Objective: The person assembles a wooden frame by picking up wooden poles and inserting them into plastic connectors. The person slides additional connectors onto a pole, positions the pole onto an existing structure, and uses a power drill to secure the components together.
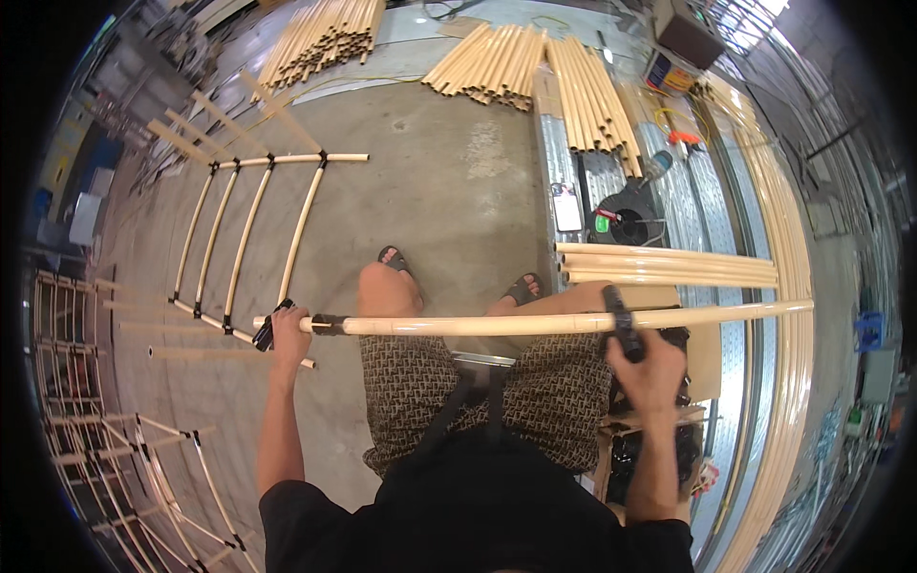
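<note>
A long cream pipe [478, 326] lies crosswise over my lap. Close to its left end, my left hand [288, 330] is closed round a black pipe joint [265, 334]; I cannot tell whether that joint sits on the pipe or beside it. Just right of this hand, another black joint [330, 325] is fitted round the pipe. Toward the right, my right hand [651, 368], slightly blurred, grips a black pipe joint [623, 323] that crosses the pipe and touches it. Its far side is hidden.
On the floor at left is a frame of cream pipes [246, 244] with black joints. Pipe bundles [487, 67] lie at the back. The metal-topped bench [564, 172] at right holds loose pipes [669, 263], a phone [566, 207] and a black round tray [630, 220]. Black parts fill a box [635, 458] beside me.
</note>
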`<action>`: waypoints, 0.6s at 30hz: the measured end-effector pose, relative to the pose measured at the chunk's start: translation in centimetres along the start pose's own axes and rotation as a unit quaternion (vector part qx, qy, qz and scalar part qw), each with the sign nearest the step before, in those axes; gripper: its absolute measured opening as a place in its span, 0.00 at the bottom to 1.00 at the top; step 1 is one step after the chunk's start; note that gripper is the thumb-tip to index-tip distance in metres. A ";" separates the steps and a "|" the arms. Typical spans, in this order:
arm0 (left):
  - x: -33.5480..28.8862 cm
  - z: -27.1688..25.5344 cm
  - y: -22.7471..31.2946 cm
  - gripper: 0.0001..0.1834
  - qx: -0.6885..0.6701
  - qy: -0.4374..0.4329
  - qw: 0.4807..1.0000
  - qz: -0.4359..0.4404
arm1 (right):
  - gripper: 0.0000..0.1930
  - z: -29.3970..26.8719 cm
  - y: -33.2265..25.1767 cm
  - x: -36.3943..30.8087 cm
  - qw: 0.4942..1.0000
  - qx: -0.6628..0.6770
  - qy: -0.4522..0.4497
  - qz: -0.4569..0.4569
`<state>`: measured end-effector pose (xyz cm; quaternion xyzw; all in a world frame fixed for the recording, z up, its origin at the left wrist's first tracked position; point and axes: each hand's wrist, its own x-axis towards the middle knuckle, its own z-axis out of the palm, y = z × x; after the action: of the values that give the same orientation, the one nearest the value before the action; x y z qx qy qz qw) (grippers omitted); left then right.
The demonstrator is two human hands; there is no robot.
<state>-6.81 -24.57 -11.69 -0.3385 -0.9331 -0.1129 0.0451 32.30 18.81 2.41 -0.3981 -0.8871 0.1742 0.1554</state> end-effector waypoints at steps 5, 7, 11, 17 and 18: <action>-0.5 -0.2 1.5 0.06 0.000 0.000 1.000 -0.026 | 0.19 5.0 -9.2 -0.3 0.998 0.012 -0.059 -0.016; -0.7 -0.6 2.2 0.06 0.002 0.009 0.999 -0.032 | 0.19 7.3 -12.1 -0.7 0.995 0.003 -0.097 -0.031; -0.7 -0.6 2.7 0.06 -0.005 0.025 0.999 -0.029 | 0.18 10.3 -17.5 -1.4 0.978 0.042 -0.183 -0.090; 0.4 -2.3 3.4 0.05 -0.030 0.055 0.998 -0.005 | 0.16 11.5 -20.1 -1.6 0.970 0.070 -0.189 -0.137; 0.7 -3.1 3.6 0.05 -0.025 0.058 0.998 -0.001 | 0.16 11.3 -20.2 -1.5 0.972 0.070 -0.179 -0.132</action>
<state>-5.02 -22.22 -7.92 -0.3314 -0.9260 -0.1563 0.0907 15.39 3.04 0.84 -0.2279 -0.9309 0.2824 0.0427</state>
